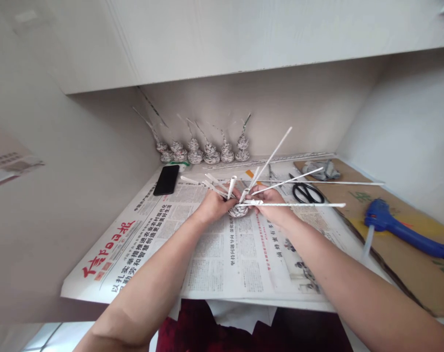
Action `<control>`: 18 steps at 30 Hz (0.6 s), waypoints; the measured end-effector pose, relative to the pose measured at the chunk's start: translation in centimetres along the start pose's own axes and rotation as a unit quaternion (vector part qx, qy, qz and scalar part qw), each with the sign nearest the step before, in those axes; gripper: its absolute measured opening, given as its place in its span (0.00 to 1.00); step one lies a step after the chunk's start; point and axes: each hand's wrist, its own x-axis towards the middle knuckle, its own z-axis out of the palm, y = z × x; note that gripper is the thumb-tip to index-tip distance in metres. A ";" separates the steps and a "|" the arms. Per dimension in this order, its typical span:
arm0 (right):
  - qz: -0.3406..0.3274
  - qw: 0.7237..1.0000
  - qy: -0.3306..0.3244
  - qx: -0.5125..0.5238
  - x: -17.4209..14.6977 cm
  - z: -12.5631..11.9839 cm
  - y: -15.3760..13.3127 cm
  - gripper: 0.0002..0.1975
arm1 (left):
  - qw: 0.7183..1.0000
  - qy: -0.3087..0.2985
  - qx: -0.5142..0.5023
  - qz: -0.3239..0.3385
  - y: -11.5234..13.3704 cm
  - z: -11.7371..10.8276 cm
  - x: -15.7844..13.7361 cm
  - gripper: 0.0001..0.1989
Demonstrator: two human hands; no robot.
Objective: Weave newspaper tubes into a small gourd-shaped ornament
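Between my hands, just above the newspaper, is a small round woven paper base (238,210) with several rolled paper tubes (277,151) sticking out of it in all directions. My left hand (215,204) is closed on the left side of the weave, with its thumb by the upright tubes. On the right side, my right hand (269,201) pinches the weave and a tube near the rim. One long tube (306,205) points right from there, past my right wrist. Some fingertips are hidden behind the tubes and the weave.
Several gourd-shaped woven paper pieces (227,152) line the back wall. A black phone (166,180) lies at the left on the newspaper (214,264). Black scissors (307,193) are right of my hands. A blue glue gun (405,230) rests on cardboard (401,283). A cabinet (244,39) overhangs the back.
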 end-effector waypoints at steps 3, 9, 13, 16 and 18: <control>-0.033 0.999 0.008 -0.014 -0.1 0.0 0.1 0.13 | 1.000 0.007 0.013 0.008 0.4 0.0 0.1 0.05; -0.086 0.993 -0.002 -0.079 -0.6 -0.1 -0.4 0.11 | 1.000 0.004 -0.002 0.010 0.7 0.1 0.2 0.05; -0.077 0.992 0.009 -0.101 -0.6 -0.3 0.0 0.09 | 0.999 0.016 -0.015 -0.029 0.5 0.1 0.1 0.04; -0.068 0.992 0.001 -0.106 -0.2 -0.4 0.6 0.10 | 0.999 0.006 -0.028 -0.040 0.4 0.2 0.0 0.04; -0.060 0.994 0.003 -0.089 0.0 -0.4 0.9 0.10 | 0.999 -0.002 -0.030 -0.041 0.3 0.2 0.0 0.05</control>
